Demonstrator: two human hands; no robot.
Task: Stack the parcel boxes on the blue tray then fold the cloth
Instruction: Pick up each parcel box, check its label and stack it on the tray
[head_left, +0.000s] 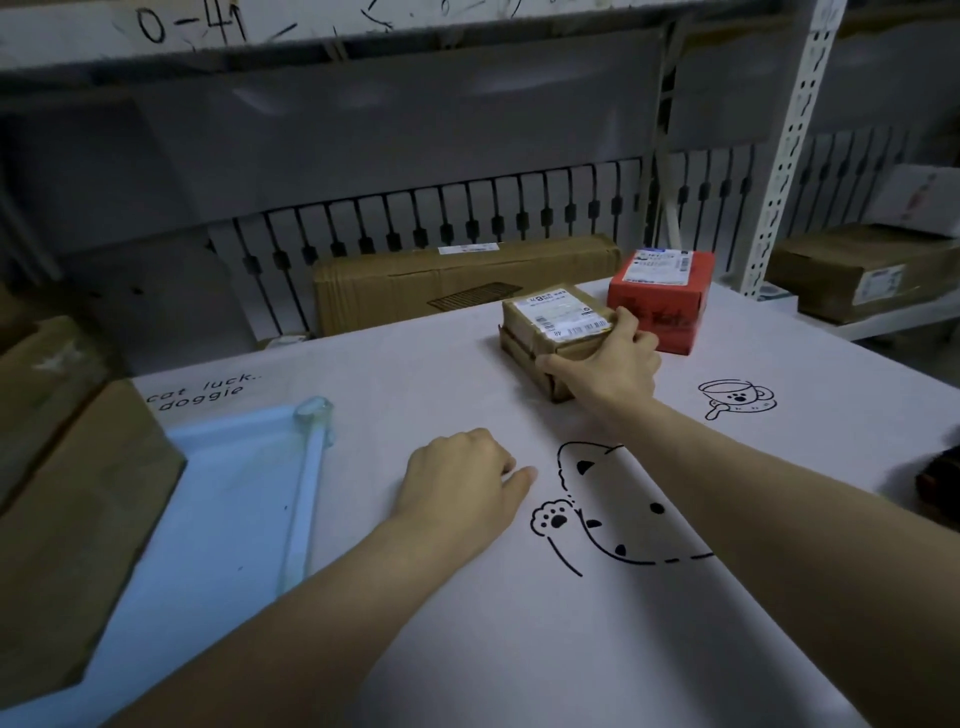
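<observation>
Stacking step under way, first box by the look of it: right hand (608, 369) reached across the cloth-covered desk (675, 649), fingers (558, 370) grasping the near corner of the brown parcel box (550, 332), which sat at the far side just beside the red parcel box (657, 304); left hand (460, 486) rested on the cloth (426, 384), fingers loosely curled, holding nothing. Next move likely called for a lift and a carry leftward to the blue tray (208, 519), which lay bare at the desk's left edge. Brown box was flat, taped, with a white shipping label on top; the red one was taller, also labelled.
</observation>
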